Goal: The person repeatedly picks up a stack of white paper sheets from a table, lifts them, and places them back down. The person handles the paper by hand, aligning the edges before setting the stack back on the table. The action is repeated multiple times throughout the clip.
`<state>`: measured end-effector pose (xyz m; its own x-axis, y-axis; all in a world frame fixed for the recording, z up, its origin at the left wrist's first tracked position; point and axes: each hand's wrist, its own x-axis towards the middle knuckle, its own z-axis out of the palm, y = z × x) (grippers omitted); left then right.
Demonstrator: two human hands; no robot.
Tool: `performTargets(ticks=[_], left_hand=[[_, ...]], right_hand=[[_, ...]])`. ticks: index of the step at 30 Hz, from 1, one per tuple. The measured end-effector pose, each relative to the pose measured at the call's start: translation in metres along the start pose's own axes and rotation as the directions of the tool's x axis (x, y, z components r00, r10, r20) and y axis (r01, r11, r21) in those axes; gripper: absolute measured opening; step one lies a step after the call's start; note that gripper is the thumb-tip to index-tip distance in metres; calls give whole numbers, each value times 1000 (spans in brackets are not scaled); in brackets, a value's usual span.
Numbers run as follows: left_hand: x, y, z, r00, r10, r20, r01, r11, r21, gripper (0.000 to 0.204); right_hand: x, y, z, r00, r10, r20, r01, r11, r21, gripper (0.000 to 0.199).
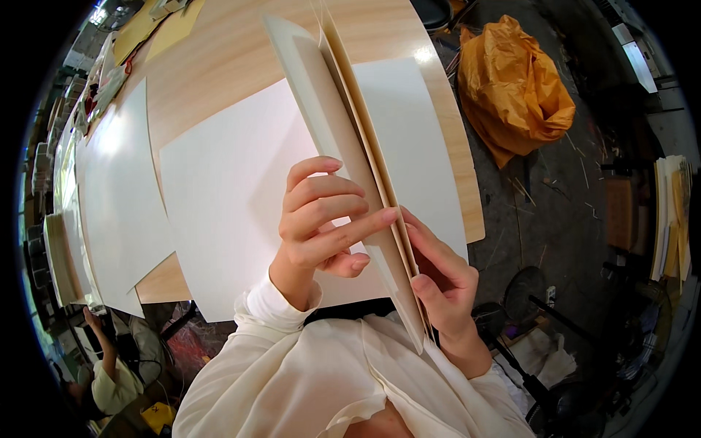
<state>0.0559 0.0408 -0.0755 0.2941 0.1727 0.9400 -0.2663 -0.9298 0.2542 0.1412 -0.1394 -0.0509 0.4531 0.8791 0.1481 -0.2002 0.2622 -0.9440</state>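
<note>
The folded stack of cream cardboard sheets (343,146) stands on its edge above the near edge of the wooden bench (241,51), tilted away from the person, and it is held between both hands. The left hand (321,219) is on the left face of the stack; its fingers are curled, and the index fingertip presses the board near its lower part. The right hand (442,281) is on the right face, with the fingers laid flat along the sheets and the thumb low, so the stack is clamped between the two hands.

Under the stack a large white sheet (226,212) lies flat on the bench and reaches over the near edge. Another white sheet (120,197) lies beside it, toward the left edge. On the floor past the right edge of the bench sits an orange plastic bag (511,87); what it contains cannot be seen.
</note>
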Motion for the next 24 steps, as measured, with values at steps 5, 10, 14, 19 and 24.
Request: performTargets(ticks=[5,10,14,19,24], left_hand=[[1,1,0,1000,-2,4,2,1000,0,40],[1,1,1,1000,4,7,-4,1000,-3,40],[1,2,0,1000,-7,13,7,1000,7,40],[2,4,-1,999,-30,19,30,1000,6,40],[1,5,-2,999,-30,19,29,1000,8,38]], right_hand=[[0,-1,-3,1000,19,2,-19,1000,3,45],[0,2,-3,999,-17,28,17,1000,-23,45],[0,2,-5,999,-28,39,29,999,-22,45],[0,1,-4,999,34,16,-35,998,57,49],[-2,-3,-3,993,119,2,-118,986,117,54]])
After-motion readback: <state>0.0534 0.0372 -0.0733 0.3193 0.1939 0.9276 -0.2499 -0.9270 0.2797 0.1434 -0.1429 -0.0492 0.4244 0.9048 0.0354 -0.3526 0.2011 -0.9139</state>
